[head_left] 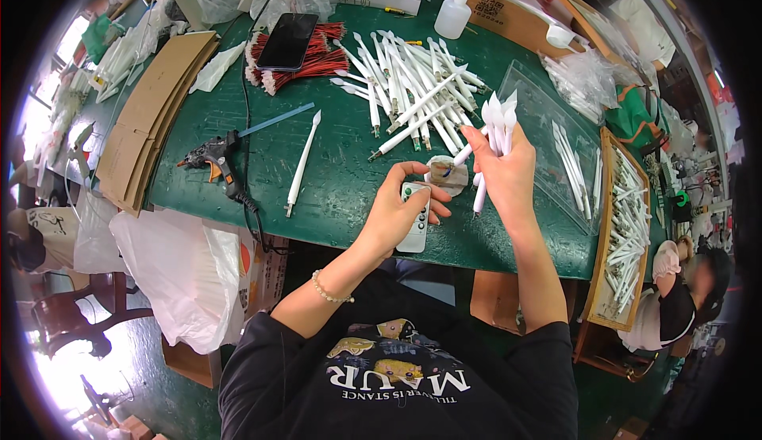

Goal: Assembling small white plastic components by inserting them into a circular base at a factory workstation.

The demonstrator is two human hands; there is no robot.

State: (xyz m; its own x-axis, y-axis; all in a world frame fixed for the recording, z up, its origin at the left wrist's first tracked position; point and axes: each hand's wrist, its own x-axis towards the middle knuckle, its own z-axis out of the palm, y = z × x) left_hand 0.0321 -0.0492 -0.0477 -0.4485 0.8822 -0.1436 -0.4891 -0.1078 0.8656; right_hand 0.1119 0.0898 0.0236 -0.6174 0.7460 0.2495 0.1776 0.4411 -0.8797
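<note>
My left hand is closed around a slim white remote control with small dark buttons, near the table's front edge. Several white sticks with flame-shaped tips, like electric taper candles, are bunched in my right hand, tips pointing up and away. One more white stick slants from the right hand's fingers toward a small round greyish piece beside the left fingertips; whether they touch I cannot tell. Beyond both hands lies a loose pile of similar candles. A single candle rests apart on the left.
Left on the green table are a glue gun with a cord and stacked cardboard sheets. A black phone lies on red wires. Behind stands a white bottle. Rightward are a clear tray and a candle-filled wooden box.
</note>
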